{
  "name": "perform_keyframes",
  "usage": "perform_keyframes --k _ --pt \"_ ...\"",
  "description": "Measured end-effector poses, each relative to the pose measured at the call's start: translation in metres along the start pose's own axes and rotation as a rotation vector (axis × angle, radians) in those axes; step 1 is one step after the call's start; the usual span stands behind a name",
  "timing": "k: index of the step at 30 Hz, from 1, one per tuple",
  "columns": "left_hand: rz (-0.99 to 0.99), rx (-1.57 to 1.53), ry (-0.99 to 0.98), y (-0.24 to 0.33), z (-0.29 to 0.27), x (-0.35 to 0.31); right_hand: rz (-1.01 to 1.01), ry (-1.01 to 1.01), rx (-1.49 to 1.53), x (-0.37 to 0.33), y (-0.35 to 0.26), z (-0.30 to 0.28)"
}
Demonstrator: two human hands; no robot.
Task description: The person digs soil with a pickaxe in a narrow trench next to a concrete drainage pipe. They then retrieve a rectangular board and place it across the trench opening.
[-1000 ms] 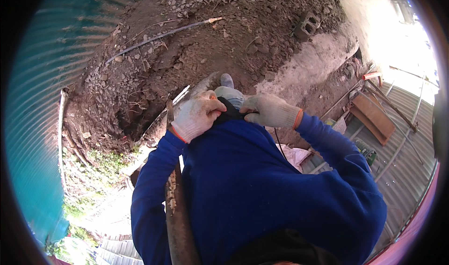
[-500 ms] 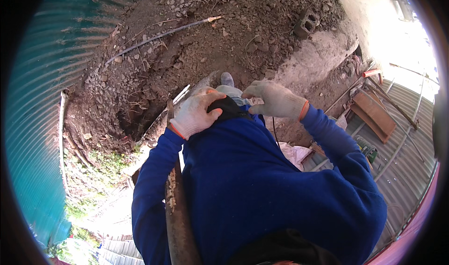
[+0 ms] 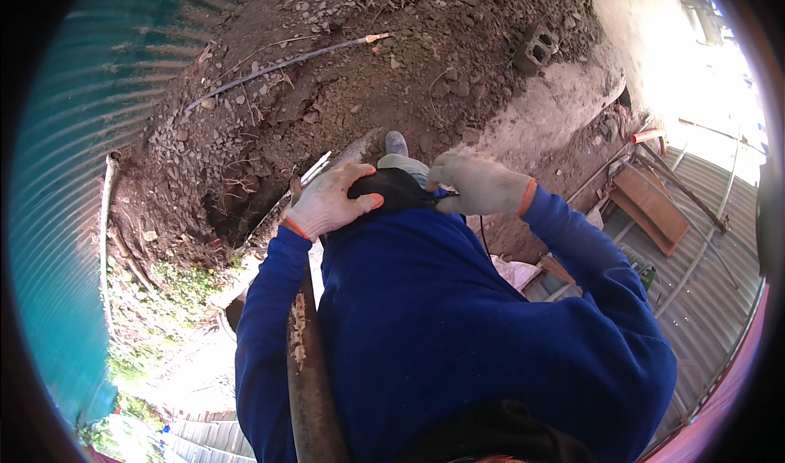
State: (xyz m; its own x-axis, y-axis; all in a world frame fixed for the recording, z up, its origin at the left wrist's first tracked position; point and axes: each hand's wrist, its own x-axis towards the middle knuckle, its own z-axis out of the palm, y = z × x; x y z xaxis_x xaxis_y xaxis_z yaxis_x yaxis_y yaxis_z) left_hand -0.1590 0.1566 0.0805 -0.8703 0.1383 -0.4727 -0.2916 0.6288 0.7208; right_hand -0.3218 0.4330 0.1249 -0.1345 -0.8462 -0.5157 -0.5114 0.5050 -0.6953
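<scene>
My left hand (image 3: 334,201), in a white knit glove with orange trim, grips the left side of a black pouch (image 3: 394,192) at my waist, its thumb on the near edge. In a matching glove, my right hand (image 3: 484,185) is closed at the pouch's right edge, fingertips pinched together. What exactly lies between those fingertips is too small to make out. A thin black cord (image 3: 484,236) hangs down below the right hand. Beneath both hands is my blue sweatshirt (image 3: 425,299). A long brown pole (image 3: 307,373) runs along my left side, under the left forearm.
Ahead is loose, stony soil with a dug hole (image 3: 233,205), a grey hose (image 3: 278,64) and a hollow concrete block (image 3: 536,48). A green corrugated wall (image 3: 74,210) rises at left. Corrugated sheeting (image 3: 719,275) with a brown board (image 3: 650,205) lies at right.
My left hand has shifted slightly left and down, with more of the black pouch showing. The right hand has drawn a little lower, its fingers closing in at the pouch's edge.
</scene>
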Motion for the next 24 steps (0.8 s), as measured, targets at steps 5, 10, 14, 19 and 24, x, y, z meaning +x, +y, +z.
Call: perform_keyframes --k 5,10,14,19,24 --pt "-0.07 -0.074 0.154 0.007 -0.032 -0.022 -0.156 0.191 0.181 0.046 0.002 -0.013" --pt "0.128 -0.457 0.308 0.047 -0.065 -0.099 -0.191 -0.2 0.078 0.168 -0.013 0.011" --pt "0.933 -0.907 0.037 0.088 -0.068 -0.158 -0.161 -0.887 0.303 0.247 -0.031 0.074" --pt "0.983 -0.689 0.075 0.138 -0.073 -0.236 -0.313 -1.146 0.061 0.285 -0.032 0.132" --pt "0.834 -0.558 0.278 0.147 -0.067 -0.271 -0.272 -1.204 0.009 0.294 -0.04 0.132"
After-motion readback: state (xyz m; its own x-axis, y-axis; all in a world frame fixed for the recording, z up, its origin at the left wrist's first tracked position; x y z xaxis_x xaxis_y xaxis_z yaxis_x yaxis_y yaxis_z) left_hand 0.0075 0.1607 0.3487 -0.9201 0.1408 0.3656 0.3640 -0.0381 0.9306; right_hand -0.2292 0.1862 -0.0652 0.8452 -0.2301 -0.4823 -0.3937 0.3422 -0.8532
